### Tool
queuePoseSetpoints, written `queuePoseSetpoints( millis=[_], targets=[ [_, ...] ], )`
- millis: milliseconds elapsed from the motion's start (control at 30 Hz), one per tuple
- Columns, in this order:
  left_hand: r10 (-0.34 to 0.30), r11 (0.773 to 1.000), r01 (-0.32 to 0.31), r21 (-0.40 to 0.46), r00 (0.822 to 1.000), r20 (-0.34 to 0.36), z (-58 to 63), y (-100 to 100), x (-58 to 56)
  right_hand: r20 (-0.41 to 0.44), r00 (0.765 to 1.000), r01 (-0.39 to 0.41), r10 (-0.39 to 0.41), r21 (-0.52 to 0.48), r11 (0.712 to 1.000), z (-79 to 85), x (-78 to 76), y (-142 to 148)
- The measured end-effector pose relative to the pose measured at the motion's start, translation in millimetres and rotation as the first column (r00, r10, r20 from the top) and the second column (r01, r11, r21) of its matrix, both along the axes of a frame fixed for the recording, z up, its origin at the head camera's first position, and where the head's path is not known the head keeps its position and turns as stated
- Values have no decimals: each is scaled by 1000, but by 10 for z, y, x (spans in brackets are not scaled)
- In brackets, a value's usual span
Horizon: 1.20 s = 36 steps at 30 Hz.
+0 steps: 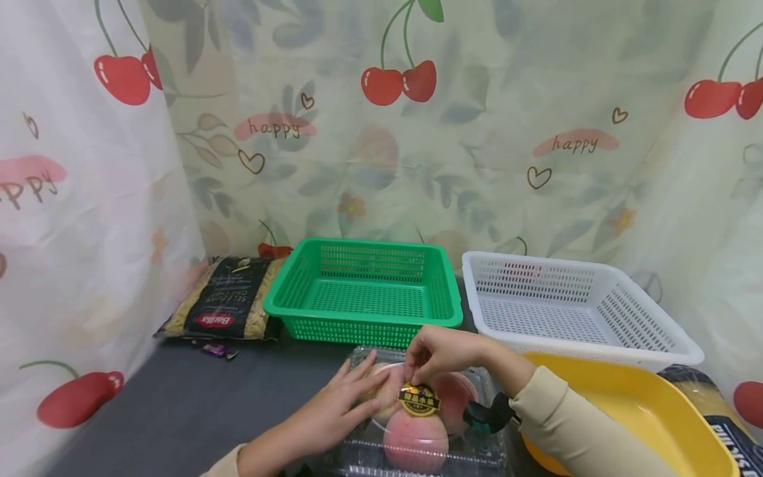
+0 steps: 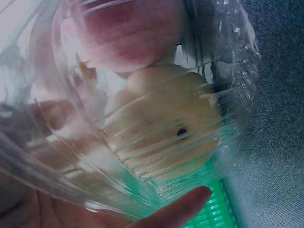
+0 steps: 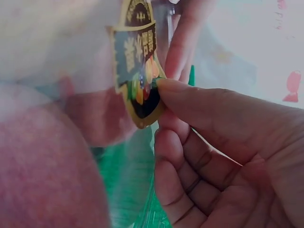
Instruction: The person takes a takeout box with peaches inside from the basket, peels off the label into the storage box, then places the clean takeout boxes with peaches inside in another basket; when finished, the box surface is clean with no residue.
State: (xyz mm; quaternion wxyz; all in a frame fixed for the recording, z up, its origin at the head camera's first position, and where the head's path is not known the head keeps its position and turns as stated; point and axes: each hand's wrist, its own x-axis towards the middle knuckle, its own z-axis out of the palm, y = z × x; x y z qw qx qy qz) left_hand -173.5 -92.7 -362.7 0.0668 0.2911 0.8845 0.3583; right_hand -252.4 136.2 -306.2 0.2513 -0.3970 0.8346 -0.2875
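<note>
A clear plastic clamshell box (image 1: pixel 471 457) stands in front of me with several round peach-like fruits inside. One pink fruit (image 1: pixel 415 440) lies nearest, and a pale one (image 2: pixel 166 118) shows through the plastic in the left wrist view. Stuck on the lid is a black and gold label (image 1: pixel 420 400). My right hand (image 1: pixel 444 354) pinches the label's edge between thumb and forefinger, its other fingers curled under. From the left, my left hand (image 1: pixel 341 407) rests on the box with its fingers extended over the lid.
Behind the box stand a green basket (image 1: pixel 369 326) and a white basket (image 1: pixel 596 348). A yellow tub (image 1: pixel 632 397) is at the right, partly behind my right forearm. At the left lie a pasta bag (image 1: pixel 223 298) and a small purple wrapper (image 1: pixel 216 349). Another bag (image 1: pixel 730 430) shows far right.
</note>
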Motion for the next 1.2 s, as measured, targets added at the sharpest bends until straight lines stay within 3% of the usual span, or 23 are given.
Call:
queuePoseSetpoints(
  millis=[500,733,967,1200],
  targets=[
    [-19,1000,17,24,999,50,64,-9,-5,25,997,-65,67,-53,996,-7,-21,68],
    [-18,1000,17,26,998,53,70,-5,0,82,995,-48,55,-82,995,-7,-35,107],
    [-17,999,16,28,999,35,50,-3,2,45,999,5,-4,-20,1000,24,-21,139],
    [-12,1000,11,25,999,35,34,-10,6,22,1000,-14,14,-15,1000,-7,-3,157]
  ],
)
